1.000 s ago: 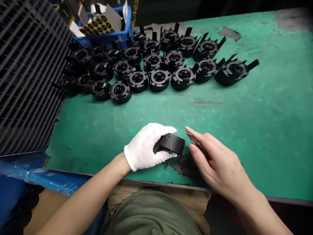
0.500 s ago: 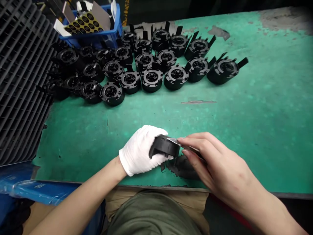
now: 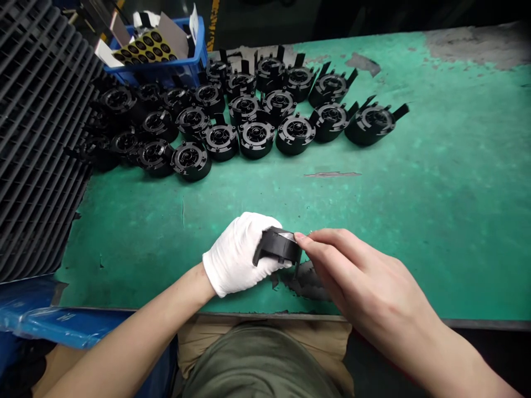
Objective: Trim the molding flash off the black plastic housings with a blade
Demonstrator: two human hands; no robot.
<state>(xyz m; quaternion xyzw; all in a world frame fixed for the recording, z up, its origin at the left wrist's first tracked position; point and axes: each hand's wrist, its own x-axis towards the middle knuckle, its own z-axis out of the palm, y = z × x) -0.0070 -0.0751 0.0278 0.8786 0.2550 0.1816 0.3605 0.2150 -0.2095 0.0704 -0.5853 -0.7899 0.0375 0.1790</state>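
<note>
My left hand (image 3: 238, 255), in a white glove, is closed around a round black plastic housing (image 3: 282, 246) tilted on its side above the near edge of the bench. My bare right hand (image 3: 360, 276) pinches a knife; its thin silvery blade (image 3: 286, 236) lies against the housing's upper rim. The handle is hidden behind my fingers. My right index fingertip comes close to the rim, and whether it touches I cannot tell.
Several similar black housings (image 3: 257, 135) stand in rows across the back of the green bench (image 3: 435, 210). Behind them a blue bin (image 3: 166, 71) holds a sheet of round stickers (image 3: 147, 47) and cardboard. A dark slatted rack (image 3: 37, 138) borders the left side.
My right hand has turned and shifted slightly left, bringing its fingertips over the rim and covering more of the blade. The left hand keeps its hold on the housing. The view has shifted slightly.
</note>
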